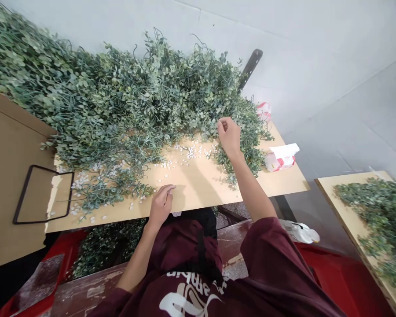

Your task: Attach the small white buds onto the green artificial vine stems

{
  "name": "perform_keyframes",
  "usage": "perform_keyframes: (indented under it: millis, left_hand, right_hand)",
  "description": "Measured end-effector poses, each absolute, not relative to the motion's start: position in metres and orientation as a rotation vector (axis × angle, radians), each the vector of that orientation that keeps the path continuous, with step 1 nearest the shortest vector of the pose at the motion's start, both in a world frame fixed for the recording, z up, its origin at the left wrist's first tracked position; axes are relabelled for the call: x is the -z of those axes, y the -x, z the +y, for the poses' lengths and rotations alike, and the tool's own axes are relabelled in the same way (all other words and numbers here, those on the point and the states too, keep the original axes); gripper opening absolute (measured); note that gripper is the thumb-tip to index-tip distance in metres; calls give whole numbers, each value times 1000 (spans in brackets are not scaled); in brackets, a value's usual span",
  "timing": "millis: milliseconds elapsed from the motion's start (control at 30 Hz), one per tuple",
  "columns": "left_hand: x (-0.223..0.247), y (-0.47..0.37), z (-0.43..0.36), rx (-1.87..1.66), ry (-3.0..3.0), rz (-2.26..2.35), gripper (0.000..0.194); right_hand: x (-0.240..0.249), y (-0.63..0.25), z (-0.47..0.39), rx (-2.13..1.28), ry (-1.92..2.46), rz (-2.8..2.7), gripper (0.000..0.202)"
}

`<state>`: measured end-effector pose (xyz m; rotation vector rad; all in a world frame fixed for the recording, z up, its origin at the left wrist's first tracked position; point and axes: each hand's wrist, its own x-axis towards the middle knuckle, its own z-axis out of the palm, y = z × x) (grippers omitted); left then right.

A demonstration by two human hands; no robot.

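A large heap of artificial green leaf sprigs [145, 92] covers the back and left of the wooden board. My right hand [230, 135] is over the heap's right part, fingers curled in a pinch; anything between them is too small to make out. Just above the board's front edge is my left hand [161, 203], its fingers closed together, with whatever they hold hidden. Small white pieces [192, 151] lie scattered on the board [201, 185] between the hands and the heap. More white bits lie by a loose sprig bunch [108, 191] on the left.
A cardboard box [13, 176] and a dark rectangular frame [22, 193] stand at the left. Red-and-white wrapped packs [281, 157] sit at the right end. A second board [336, 211] bears more leaf sprigs. Below are red stools [339, 268] and a pale wall lies behind.
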<state>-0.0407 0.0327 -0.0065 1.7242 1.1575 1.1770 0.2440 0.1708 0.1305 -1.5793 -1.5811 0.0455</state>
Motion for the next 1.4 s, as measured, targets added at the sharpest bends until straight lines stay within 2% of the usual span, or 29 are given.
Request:
perform_keyframes:
  millis: [267, 433, 533, 700, 767, 833, 967, 1033, 1267, 1400]
  left_hand:
    - [6, 41, 31, -1182, -1654, 1185, 24]
    - [14, 39, 31, -1235, -1401, 1112, 30]
    - [10, 33, 31, -1236, -1357, 988, 40]
    - [-18, 17, 32, -1183, -1381, 762, 73]
    - [-28, 11, 33, -1183, -1383, 754, 80]
    - [-34, 7, 35, -1189, -1360, 809, 77]
    - [-35, 6, 37, -1181, -1234, 901, 44]
    - [-33, 6, 38, -1182, -1170, 911, 33]
    - [-24, 24, 41, -1350, -940, 1013, 34]
    - [-17, 44, 37, -1454, -860, 1064, 32]
  right_hand:
    - [-170, -245, 154, 35, 1329, -1506, 42]
    - [-171, -226, 131, -239, 1224, -1489, 42]
    - [-159, -208, 115, -488, 1212, -1426, 40]
    - [-124, -177, 95, -861, 1256, -1350, 40]
    - [-109, -167, 88, -948, 1265, -1340, 39]
    - [-96, -158, 81, -999, 1278, -1346, 38]
    - [-77, -145, 72, -1037, 1315, -1379, 35]
    - [-70, -142, 70, -1006, 1316, -1409, 34]
    - [-58, -148, 39, -813, 1457, -1714, 45]
    - [-37, -145, -24, -831, 1290, -2178, 36]
